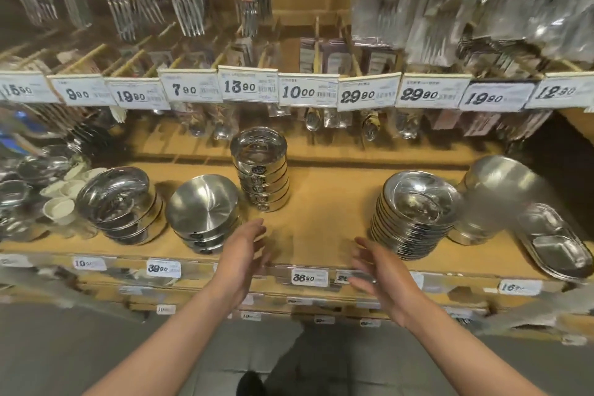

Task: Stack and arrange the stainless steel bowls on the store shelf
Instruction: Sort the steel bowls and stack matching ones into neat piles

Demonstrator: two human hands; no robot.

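Now both hands are stretched toward the shelf (321,202) and hold nothing. The left hand (242,254) is over the front edge of the shelf, with its fingers straight and a little spread, just beside the short stack of brushed bowls (203,212). The right hand (381,270) is also at the front edge, with fingers apart and relaxed, near the stack of shallow plates (414,215) but not touching it. A bare part of the shelf lies between the two hands.

A tall stack of small bowls (261,170) stands near the middle of the shelf, toward the back, each bowl with a dark label on its side. To the left of the brushed bowls there is a stack of shiny bowls (120,206), which leans a little. At the left end I see small white dishes (61,199) and more steel items, too blurred to tell. At the right end a tilted steel bowl (501,183) is blurred, and an oval divided tray (556,244) lies at the front right corner.

Price tags (247,85) run along the rail above the shelf, and packed forks (188,0) hang higher up.
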